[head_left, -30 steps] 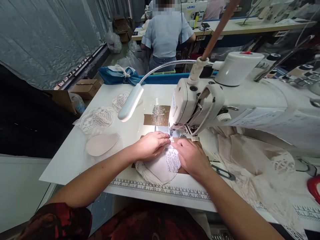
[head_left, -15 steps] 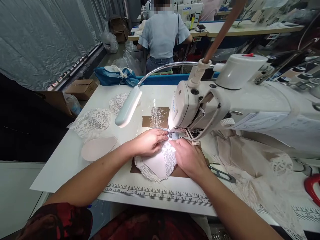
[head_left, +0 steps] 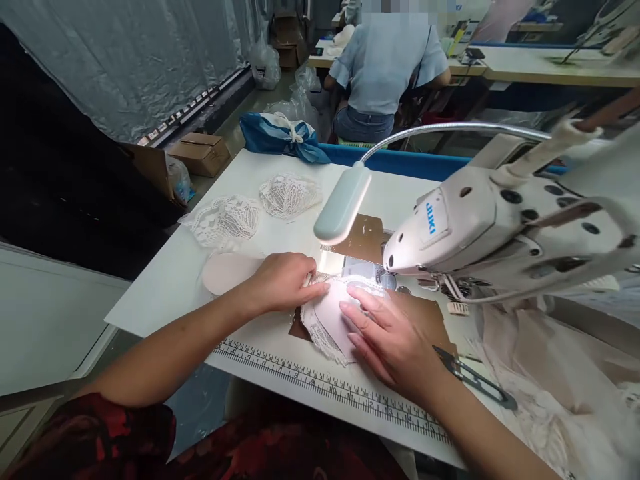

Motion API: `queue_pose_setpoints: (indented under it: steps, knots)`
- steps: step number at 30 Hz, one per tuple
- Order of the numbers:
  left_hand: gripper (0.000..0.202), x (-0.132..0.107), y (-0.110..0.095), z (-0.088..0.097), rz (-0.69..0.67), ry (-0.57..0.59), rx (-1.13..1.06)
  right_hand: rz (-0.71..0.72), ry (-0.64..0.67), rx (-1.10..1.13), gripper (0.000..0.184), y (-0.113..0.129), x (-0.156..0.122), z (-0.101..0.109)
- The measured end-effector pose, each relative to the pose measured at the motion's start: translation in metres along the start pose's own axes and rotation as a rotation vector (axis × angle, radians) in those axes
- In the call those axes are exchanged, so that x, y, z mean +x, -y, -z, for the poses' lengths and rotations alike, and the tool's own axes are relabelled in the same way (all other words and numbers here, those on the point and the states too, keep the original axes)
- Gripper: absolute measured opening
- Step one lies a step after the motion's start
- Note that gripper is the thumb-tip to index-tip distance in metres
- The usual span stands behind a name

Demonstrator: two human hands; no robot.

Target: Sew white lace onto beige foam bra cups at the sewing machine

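Observation:
A pale fabric cup edged with white lace (head_left: 334, 315) lies on the white table (head_left: 165, 287) under the head of a white sewing machine (head_left: 500, 227). My left hand (head_left: 284, 282) rests on its left edge with fingers curled, pinching the lace toward the needle. My right hand (head_left: 390, 333) lies flat on the piece's right side, fingers stretched out and pressing it down. A gooseneck lamp (head_left: 343, 203) shines on the spot.
Two lace pieces (head_left: 227, 219) (head_left: 289, 193) and a beige pad (head_left: 226, 272) lie to the left. Thread snips (head_left: 473, 377) lie right of my hand, beige fabric (head_left: 555, 373) beyond. A ruler strip (head_left: 330, 387) runs along the front edge. Another person (head_left: 390, 67) sits behind.
The view has swung leftward and nearer. My right hand has slid back from the needle and flattened on the fabric piece; the left hand stays at its left edge.

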State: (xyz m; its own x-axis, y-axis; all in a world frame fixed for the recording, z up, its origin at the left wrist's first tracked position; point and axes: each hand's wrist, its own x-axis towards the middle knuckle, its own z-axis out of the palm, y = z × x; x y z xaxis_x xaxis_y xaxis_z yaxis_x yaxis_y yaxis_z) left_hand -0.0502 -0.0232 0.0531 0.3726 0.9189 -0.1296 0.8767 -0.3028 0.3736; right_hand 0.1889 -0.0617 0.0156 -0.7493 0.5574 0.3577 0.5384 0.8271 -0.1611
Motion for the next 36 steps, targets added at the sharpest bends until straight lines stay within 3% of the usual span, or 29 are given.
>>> queue_pose_setpoints:
  steps: [5,9,22,27,30,32,36]
  knots:
    - [0.025,0.005,0.008,-0.021,-0.050,-0.015,-0.073,-0.006,0.241,-0.087,0.044,0.002,0.020,-0.012]
    - [0.024,0.005,0.014,-0.026,-0.066,-0.067,-0.087,-0.009,0.337,-0.175,0.043,0.001,0.023,-0.023]
    - [0.024,0.004,0.020,-0.032,-0.132,-0.173,-0.190,-0.042,0.356,-0.134,0.042,0.002,0.025,-0.024]
    - [0.026,0.003,0.019,-0.028,-0.140,-0.157,-0.172,-0.048,0.374,-0.120,0.042,0.004,0.029,-0.024]
    - [0.017,-0.002,0.009,-0.024,-0.165,-0.263,-0.200,-0.077,0.385,-0.071,0.043,0.005,0.030,-0.021]
    - [0.015,-0.009,-0.002,-0.022,-0.259,-0.322,-0.212,-0.085,0.373,0.015,0.047,0.002,0.028,-0.015]
    - [0.019,-0.022,-0.029,-0.016,-0.466,-0.243,-0.204,-0.087,0.250,0.206,0.046,-0.008,0.013,0.012]
